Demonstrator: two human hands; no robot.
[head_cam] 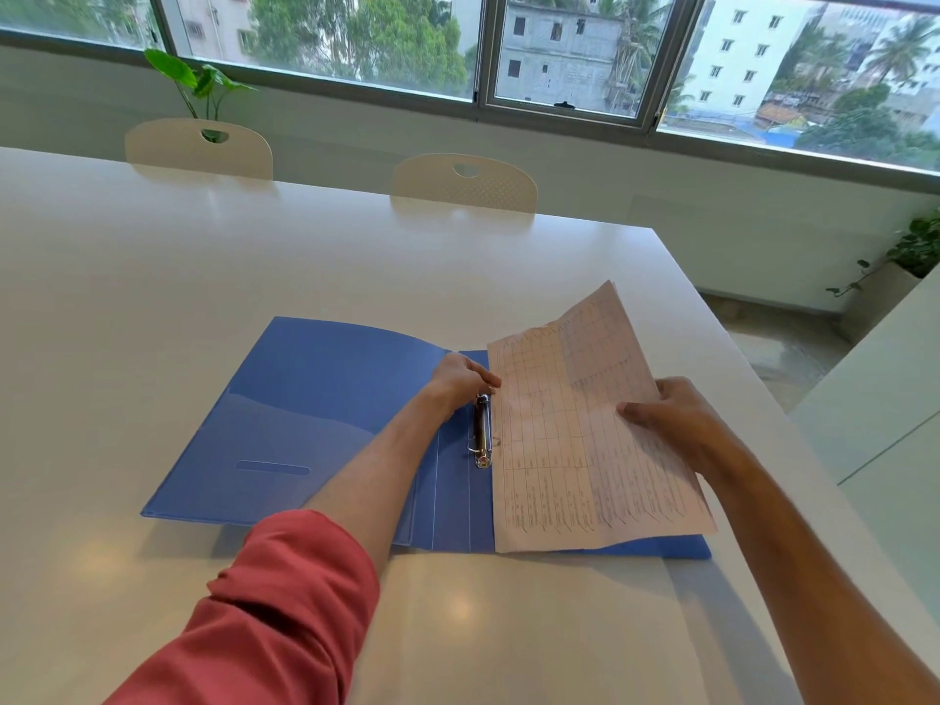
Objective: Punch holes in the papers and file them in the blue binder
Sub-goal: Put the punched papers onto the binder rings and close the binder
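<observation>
The blue binder [305, 414] lies open on the white table [152, 277], its metal ring mechanism [481, 432] along the spine. A stack of printed papers [564, 450] with tables on them rests over the binder's right half, its left edge by the rings and its upper right part lifted off the binder. My left hand [460, 381] pinches the papers' left edge just above the rings. My right hand [671, 422] grips the papers' right edge, thumb on top. No hole punch is in view.
Two white chairs [463, 183] stand at the table's far side below a wide window. Potted plants sit at the far left [198, 84] and on the floor at right [915, 246]. A second white surface [885, 414] lies to the right across a gap.
</observation>
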